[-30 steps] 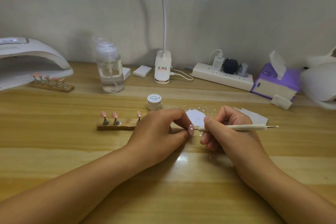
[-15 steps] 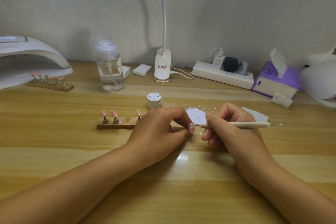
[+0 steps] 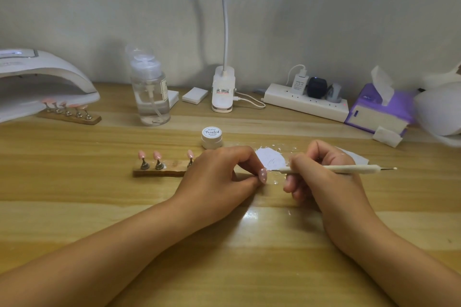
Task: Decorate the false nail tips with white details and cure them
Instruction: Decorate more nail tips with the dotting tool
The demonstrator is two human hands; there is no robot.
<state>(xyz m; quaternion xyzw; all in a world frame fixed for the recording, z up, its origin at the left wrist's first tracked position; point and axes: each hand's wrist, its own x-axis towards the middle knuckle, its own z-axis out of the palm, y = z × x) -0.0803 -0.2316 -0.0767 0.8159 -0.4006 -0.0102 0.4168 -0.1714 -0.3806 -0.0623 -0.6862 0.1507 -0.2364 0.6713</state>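
Note:
My left hand [image 3: 219, 182] pinches a pink false nail tip [image 3: 263, 175] with white dots on it, held just above the table. My right hand [image 3: 321, 177] grips a white dotting pen [image 3: 346, 169], its fine point a short way to the right of the tip. Behind my left hand lies a wooden holder [image 3: 159, 171] with three pink tips standing on it. A white paint jar [image 3: 211, 137] stands behind the hands, next to a white paint patch [image 3: 270, 159] on the table. At far left a white curing lamp [image 3: 42, 82] shelters a second holder of tips [image 3: 69, 114].
A clear pump bottle [image 3: 149, 97], a clip lamp base [image 3: 222, 90], a power strip [image 3: 305, 102], a purple tissue box [image 3: 379, 109] and loose wipes [image 3: 387, 136] line the back of the wooden table [image 3: 74, 194].
The pen point has drawn back a little to the right, away from the pink tip. My left hand has kept its hold and place.

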